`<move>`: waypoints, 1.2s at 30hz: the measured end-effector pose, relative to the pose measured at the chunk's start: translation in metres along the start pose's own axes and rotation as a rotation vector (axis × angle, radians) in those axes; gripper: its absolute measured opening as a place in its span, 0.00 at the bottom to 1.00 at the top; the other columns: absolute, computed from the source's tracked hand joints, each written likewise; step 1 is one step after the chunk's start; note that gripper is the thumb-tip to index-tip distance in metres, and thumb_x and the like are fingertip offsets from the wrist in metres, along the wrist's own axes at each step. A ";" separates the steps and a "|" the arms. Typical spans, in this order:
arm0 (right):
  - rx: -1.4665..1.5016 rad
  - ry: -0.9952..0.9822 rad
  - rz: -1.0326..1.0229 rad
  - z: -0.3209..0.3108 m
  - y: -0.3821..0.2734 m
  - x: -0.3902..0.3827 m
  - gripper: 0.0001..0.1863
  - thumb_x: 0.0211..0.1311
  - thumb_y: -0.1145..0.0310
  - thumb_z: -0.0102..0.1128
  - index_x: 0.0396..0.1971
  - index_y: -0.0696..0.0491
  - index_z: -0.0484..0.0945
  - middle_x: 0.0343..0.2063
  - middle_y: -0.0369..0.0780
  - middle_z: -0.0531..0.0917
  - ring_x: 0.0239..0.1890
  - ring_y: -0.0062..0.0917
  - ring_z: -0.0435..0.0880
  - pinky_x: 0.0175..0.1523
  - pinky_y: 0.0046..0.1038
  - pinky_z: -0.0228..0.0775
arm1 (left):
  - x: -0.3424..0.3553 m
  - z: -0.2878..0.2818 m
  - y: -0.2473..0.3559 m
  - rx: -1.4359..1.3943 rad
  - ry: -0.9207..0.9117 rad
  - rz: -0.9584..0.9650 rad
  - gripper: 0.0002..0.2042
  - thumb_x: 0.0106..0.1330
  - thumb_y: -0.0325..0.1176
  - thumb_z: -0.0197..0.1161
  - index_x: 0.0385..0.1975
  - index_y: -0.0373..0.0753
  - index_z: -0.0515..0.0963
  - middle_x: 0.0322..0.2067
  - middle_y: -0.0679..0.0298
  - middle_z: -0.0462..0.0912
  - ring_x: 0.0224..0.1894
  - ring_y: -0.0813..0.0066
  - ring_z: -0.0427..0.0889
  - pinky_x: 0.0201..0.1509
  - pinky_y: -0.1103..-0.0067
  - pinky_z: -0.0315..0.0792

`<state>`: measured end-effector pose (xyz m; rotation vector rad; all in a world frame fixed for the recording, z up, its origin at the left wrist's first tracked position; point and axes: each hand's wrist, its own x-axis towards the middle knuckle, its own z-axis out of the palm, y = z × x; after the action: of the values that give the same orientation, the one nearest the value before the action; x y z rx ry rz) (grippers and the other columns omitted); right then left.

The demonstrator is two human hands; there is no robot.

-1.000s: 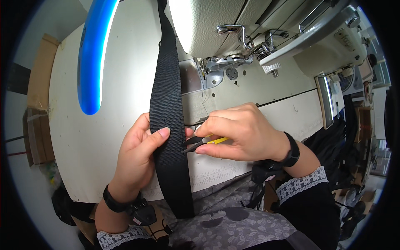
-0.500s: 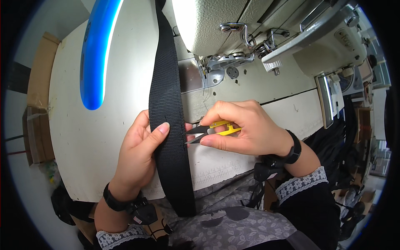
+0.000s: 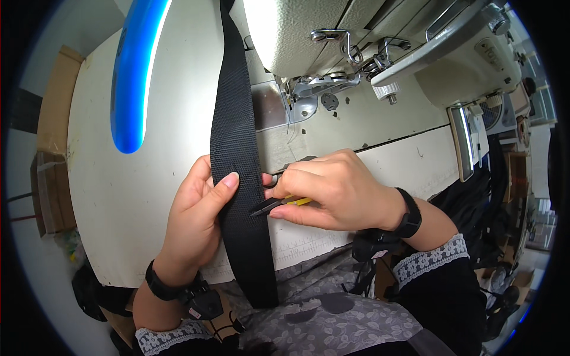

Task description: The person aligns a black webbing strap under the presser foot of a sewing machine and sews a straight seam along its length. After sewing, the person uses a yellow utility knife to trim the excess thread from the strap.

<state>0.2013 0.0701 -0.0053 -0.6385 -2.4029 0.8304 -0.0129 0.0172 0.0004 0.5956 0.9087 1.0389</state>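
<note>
A long black webbing strap (image 3: 237, 130) runs from the far edge of the table down over my lap. My left hand (image 3: 199, 204) grips it, thumb on top and fingers beneath, with fingertips showing past its right edge. My right hand (image 3: 332, 193) is closed around yellow-handled thread snips (image 3: 267, 206). Their dark blades lie over the strap's right edge, just below my left thumb, and look pressed together. My right palm and fingers hide most of the yellow handle.
A sewing machine (image 3: 332, 53) stands at the far right, its presser foot and needle area (image 3: 291, 98) beside the strap. A glowing blue-and-white lamp (image 3: 127, 113) hangs over the left of the white table (image 3: 107, 196). A ruler scale (image 3: 303, 244) marks the near edge. Cardboard boxes (image 3: 53, 118) stand at left.
My right hand has moved left and slightly down, bringing the snips onto the strap's edge. Their blades, spread before, have come together. My left hand keeps its hold.
</note>
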 end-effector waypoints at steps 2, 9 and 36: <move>0.021 0.003 0.007 0.000 0.000 -0.001 0.14 0.58 0.59 0.68 0.35 0.53 0.78 0.30 0.34 0.86 0.29 0.29 0.87 0.29 0.29 0.75 | 0.000 0.001 0.000 -0.006 -0.009 -0.005 0.14 0.75 0.26 0.45 0.57 0.28 0.60 0.48 0.47 0.79 0.48 0.65 0.83 0.54 0.73 0.79; 0.314 0.052 0.275 -0.011 -0.006 0.002 0.17 0.58 0.57 0.70 0.32 0.54 0.75 0.27 0.38 0.86 0.27 0.29 0.86 0.31 0.25 0.74 | 0.002 -0.005 0.001 0.018 0.029 -0.015 0.14 0.76 0.28 0.46 0.56 0.28 0.61 0.49 0.46 0.78 0.49 0.63 0.83 0.55 0.72 0.79; 0.626 -0.188 0.414 -0.005 0.014 0.011 0.14 0.70 0.60 0.59 0.37 0.57 0.82 0.25 0.31 0.79 0.32 0.11 0.76 0.39 0.18 0.69 | 0.013 -0.006 0.001 0.044 0.072 0.108 0.12 0.71 0.25 0.55 0.51 0.33 0.69 0.43 0.57 0.83 0.43 0.75 0.83 0.50 0.77 0.78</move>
<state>0.1998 0.0882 -0.0075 -0.8256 -2.0013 1.7852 -0.0153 0.0297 -0.0068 0.6534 0.9733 1.1454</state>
